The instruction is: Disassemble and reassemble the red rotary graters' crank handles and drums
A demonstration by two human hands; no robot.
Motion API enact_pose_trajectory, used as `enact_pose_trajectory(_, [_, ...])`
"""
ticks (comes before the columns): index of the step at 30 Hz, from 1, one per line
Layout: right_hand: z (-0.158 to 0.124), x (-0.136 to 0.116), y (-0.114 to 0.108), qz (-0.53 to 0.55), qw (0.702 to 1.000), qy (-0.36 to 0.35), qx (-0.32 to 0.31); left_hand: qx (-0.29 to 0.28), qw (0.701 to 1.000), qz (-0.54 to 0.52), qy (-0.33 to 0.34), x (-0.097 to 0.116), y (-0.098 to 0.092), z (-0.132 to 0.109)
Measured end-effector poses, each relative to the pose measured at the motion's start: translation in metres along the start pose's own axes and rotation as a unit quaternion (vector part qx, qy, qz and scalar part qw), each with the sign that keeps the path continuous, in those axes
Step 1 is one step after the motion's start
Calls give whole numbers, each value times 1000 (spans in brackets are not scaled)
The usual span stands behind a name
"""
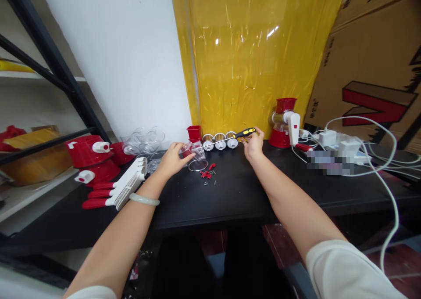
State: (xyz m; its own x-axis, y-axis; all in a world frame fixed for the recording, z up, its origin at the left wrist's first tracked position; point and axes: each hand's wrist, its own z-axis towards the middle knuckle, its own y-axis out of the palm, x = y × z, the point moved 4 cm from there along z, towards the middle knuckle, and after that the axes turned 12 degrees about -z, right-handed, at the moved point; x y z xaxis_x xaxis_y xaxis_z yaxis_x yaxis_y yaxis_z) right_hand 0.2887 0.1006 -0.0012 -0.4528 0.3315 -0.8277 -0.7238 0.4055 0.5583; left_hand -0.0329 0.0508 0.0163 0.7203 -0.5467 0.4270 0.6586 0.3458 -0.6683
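Observation:
My left hand (173, 158) is closed around a clear plastic grater housing (198, 152) with a round lower rim, just above or on the black tabletop. In my right hand (254, 146) is a yellow-and-black screwdriver (245, 133). Its long shaft points left, and the tip reaches the clear housing; exact contact is too small to make out. Small red parts (206, 174) and a few tiny screws (215, 182) lie in front of the housing. Behind the shaft stand several white-ended metal drums (219, 142). A red hopper piece (194, 133) is just behind the housing.
On the left are red bases (86, 152), white crank handles with red grips (126, 182) and clear housings (148, 138). An assembled red-and-white rotary grater (280, 130) stands at right, beside white chargers and cables (329, 137). A large cardboard box (371, 66) leans behind them.

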Motion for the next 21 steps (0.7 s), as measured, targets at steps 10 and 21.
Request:
enact_pose_trajectory(10, [2, 3, 0, -15, 999, -44, 29, 1, 1000, 3, 2, -1, 1, 0])
enact_pose_trajectory(21, [9, 9, 2, 18, 1000, -5, 5, 3, 1000, -1, 2, 1, 0, -1])
